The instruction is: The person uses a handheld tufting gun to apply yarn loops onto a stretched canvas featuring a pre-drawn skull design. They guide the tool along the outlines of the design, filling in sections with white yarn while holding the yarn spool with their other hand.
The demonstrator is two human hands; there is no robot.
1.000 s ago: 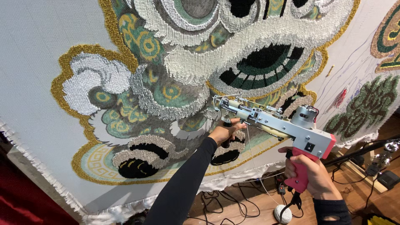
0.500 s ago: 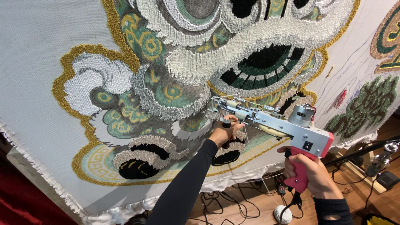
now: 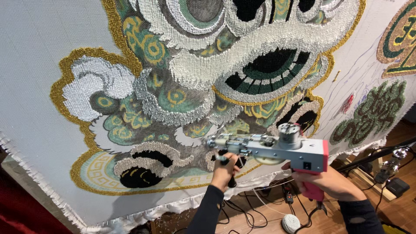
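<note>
Now the tufting gun (image 3: 273, 149) sits lower on the cloth than it did a second ago: its nose has slid down from the gold-edged jaw line toward the dark patch near the bottom hem, and the needle end is pressed against the stretched backing cloth (image 3: 39, 65) just beside that black tuft. The grey body is close to level, with the round motor cap on top and the pink grip below.

Left hand (image 3: 224, 171) is curled tight round the black front handle under the nose, fingers wrapped, steadying. It has come down along with the gun, so the whole tool has travelled as one piece. Right hand (image 3: 327, 182) is closed around the pink grip at the rear; the index finger's place on the trigger cannot be made out.

That downward run suggests, to my eye, a line of pile being laid along the lower edge of the lion-head design (image 3: 242, 56), where bare cloth shows between the black and gold areas.

Further out: white yarn trails from the gun to a ball of yarn (image 3: 290, 223) on the wooden floor (image 3: 403, 208), among black cables (image 3: 249, 212).
</note>
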